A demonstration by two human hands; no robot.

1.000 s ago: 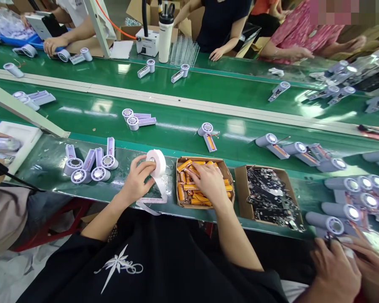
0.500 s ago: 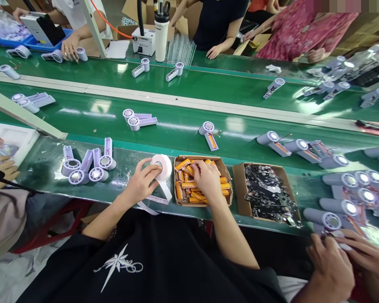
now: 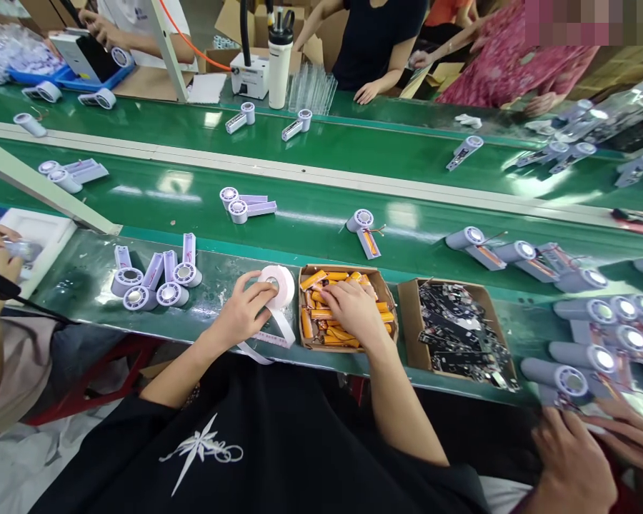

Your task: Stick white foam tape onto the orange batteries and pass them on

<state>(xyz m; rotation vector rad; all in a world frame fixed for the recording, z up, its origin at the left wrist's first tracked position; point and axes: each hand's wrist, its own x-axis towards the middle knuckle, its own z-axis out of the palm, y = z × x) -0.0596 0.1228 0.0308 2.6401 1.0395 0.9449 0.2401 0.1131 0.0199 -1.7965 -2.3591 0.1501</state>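
My left hand (image 3: 243,310) has its fingers curled round the near left side of a white tape roll (image 3: 285,287) on the bench. A loose strip of the tape (image 3: 282,327) trails toward the front edge. Inside a cardboard box (image 3: 348,349) lie many orange cylindrical batteries (image 3: 321,313). My right hand (image 3: 360,310) reaches over them, its fingers bent down and close together among the batteries. The fingertips are partly hidden, so whether a battery is between them does not show.
A box of black circuit boards (image 3: 464,328) stands right of the batteries. Lilac fan housings (image 3: 172,293) stand at left; others lie on the green conveyor (image 3: 305,239). A co-worker's hands (image 3: 579,450) work at lower right, another person's (image 3: 0,250) at far left.
My right hand has flattened somewhat over the batteries. My left hand stays at the tape roll. Across the conveyor, a co-worker has lifted a fan housing. The whole view has shifted slightly.
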